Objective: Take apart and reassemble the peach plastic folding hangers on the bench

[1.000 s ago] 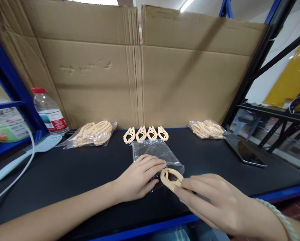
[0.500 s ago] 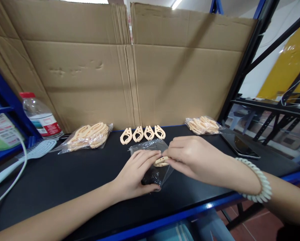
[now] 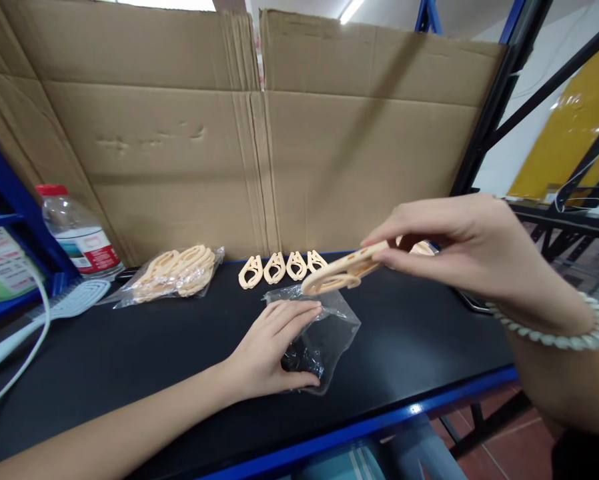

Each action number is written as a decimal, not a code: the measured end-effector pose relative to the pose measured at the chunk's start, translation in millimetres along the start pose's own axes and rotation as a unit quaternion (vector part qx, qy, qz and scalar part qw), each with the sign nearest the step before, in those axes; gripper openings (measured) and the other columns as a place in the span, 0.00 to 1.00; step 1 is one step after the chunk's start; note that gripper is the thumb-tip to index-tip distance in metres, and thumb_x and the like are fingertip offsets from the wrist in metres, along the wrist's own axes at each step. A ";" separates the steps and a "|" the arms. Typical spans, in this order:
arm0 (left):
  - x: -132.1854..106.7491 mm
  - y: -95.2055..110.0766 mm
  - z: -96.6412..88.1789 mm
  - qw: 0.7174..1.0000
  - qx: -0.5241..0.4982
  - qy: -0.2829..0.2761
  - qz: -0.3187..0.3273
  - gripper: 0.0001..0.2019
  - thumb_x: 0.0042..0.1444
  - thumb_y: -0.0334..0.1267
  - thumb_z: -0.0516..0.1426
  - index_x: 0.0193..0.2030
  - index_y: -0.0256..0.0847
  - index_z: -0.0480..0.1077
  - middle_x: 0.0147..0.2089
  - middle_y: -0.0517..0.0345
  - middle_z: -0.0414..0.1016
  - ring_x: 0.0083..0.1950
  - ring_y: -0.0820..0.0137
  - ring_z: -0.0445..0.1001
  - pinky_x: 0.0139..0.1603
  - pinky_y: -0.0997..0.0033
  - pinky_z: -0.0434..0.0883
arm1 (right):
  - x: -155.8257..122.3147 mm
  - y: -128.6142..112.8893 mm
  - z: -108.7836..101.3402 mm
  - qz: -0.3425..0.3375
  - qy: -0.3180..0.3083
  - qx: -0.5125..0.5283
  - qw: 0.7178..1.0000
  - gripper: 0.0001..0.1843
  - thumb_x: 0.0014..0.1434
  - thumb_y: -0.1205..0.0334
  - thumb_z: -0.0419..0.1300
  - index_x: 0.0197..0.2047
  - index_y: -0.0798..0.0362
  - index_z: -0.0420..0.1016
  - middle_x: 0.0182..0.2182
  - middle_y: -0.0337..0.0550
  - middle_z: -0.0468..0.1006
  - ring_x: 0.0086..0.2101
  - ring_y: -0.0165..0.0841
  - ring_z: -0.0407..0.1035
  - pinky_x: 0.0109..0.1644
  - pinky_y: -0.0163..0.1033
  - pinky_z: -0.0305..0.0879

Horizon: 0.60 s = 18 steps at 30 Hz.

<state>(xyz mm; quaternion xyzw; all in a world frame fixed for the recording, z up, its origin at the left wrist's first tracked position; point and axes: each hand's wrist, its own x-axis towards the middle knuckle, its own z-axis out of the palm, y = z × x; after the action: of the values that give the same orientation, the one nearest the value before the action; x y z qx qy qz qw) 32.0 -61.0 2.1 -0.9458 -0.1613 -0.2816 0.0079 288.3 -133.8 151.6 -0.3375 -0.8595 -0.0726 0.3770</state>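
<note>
My right hand [image 3: 429, 247] is raised over the right side of the table, pinching one end of a beige folding hanger [image 3: 329, 280] between thumb and fingers. The hanger is tilted, its rounded end hovering over the far edge of a clear plastic bag [image 3: 337, 327]. My left hand [image 3: 274, 347] rests on that bag and holds it against the black tabletop, thumb and fingers on either side of its crumpled middle. Behind the bag stand several folding hangers [image 3: 274, 269] in a row; the raised one partly covers the rightmost.
At the back left lies a bag of hangers [image 3: 177, 273], near a red-capped bottle [image 3: 82, 233] and a pale blue hairbrush [image 3: 74, 300]. Another bag of hangers [image 3: 422, 249] and a dark flat device [image 3: 472, 302] are mostly hidden behind my right hand. Cardboard [image 3: 179, 147] walls the back.
My right hand has lifted the folding hanger up and to the right, away from the plastic bag and my left hand. The bag's right side has spread out. My left hand stays in place.
</note>
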 end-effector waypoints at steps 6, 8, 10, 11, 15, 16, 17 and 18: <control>-1.8 -1.8 2.4 1.000 -0.015 0.001 0.004 0.44 0.49 0.58 0.62 0.67 0.43 0.49 0.63 0.40 0.63 0.61 0.51 0.64 0.59 0.49 0.63 | -17.0 -16.5 27.8 -0.142 -0.153 -0.036 0.977 0.09 0.65 0.65 0.55 0.39 0.53 0.77 0.30 0.41 0.77 0.31 0.29 0.70 0.35 0.34 0.66; -2.2 -1.7 2.8 1.000 -0.009 0.003 0.007 0.44 0.49 0.58 0.62 0.67 0.42 0.49 0.63 0.39 0.63 0.62 0.51 0.63 0.59 0.49 0.63 | -24.1 -24.0 46.6 -0.176 -0.166 -0.111 0.964 0.09 0.64 0.69 0.55 0.36 0.55 0.76 0.29 0.43 0.76 0.32 0.31 0.69 0.35 0.35 0.66; -2.0 -1.2 2.6 1.000 -0.004 0.002 0.008 0.44 0.49 0.57 0.62 0.67 0.41 0.49 0.63 0.39 0.62 0.62 0.52 0.63 0.60 0.49 0.62 | -30.8 -29.4 70.2 -0.203 -0.168 -0.190 0.946 0.08 0.60 0.73 0.56 0.32 0.58 0.76 0.28 0.46 0.75 0.32 0.35 0.69 0.32 0.38 0.66; -1.7 -0.8 2.3 1.000 -0.003 0.002 0.010 0.43 0.50 0.56 0.62 0.66 0.41 0.50 0.63 0.38 0.62 0.62 0.52 0.63 0.60 0.49 0.62 | -33.5 -30.7 83.1 -0.203 -0.161 -0.223 0.940 0.08 0.59 0.73 0.57 0.31 0.59 0.76 0.27 0.47 0.75 0.32 0.37 0.69 0.31 0.39 0.66; 0.6 1.0 1.1 1.000 -0.007 0.005 0.018 0.38 0.51 0.54 0.62 0.64 0.40 0.54 0.61 0.39 0.65 0.61 0.52 0.65 0.60 0.49 0.63 | -40.0 -25.6 129.8 -0.171 -0.168 -0.283 0.929 0.07 0.57 0.68 0.61 0.28 0.59 0.78 0.33 0.53 0.76 0.38 0.44 0.68 0.33 0.44 0.67; 1.0 1.4 1.1 1.000 -0.007 0.006 0.018 0.38 0.51 0.55 0.62 0.63 0.40 0.55 0.59 0.40 0.67 0.60 0.53 0.66 0.59 0.49 0.63 | -40.9 -22.6 137.7 -0.153 -0.175 -0.289 0.929 0.07 0.57 0.66 0.62 0.28 0.58 0.78 0.35 0.54 0.75 0.40 0.45 0.67 0.35 0.45 0.68; 1.2 1.6 1.2 1.000 -0.006 0.006 0.015 0.38 0.50 0.56 0.62 0.62 0.39 0.55 0.58 0.40 0.68 0.59 0.53 0.66 0.59 0.49 0.64 | -41.7 -19.5 143.4 -0.133 -0.183 -0.296 0.928 0.07 0.56 0.65 0.63 0.28 0.58 0.79 0.37 0.54 0.74 0.42 0.45 0.65 0.38 0.47 0.67; 1.2 1.8 1.4 1.000 -0.003 0.007 0.013 0.39 0.49 0.57 0.62 0.62 0.39 0.56 0.58 0.40 0.68 0.58 0.53 0.67 0.58 0.49 0.64 | -42.4 -16.5 146.5 -0.109 -0.192 -0.306 0.926 0.07 0.56 0.64 0.63 0.29 0.58 0.79 0.39 0.54 0.74 0.42 0.45 0.64 0.40 0.48 0.67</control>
<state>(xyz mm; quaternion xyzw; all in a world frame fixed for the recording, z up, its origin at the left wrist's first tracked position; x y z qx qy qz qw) 34.2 -62.1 1.7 -0.9458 -0.1479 -0.2890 0.0098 210.8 -113.1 20.9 -0.3486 -0.8826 -0.3068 0.0729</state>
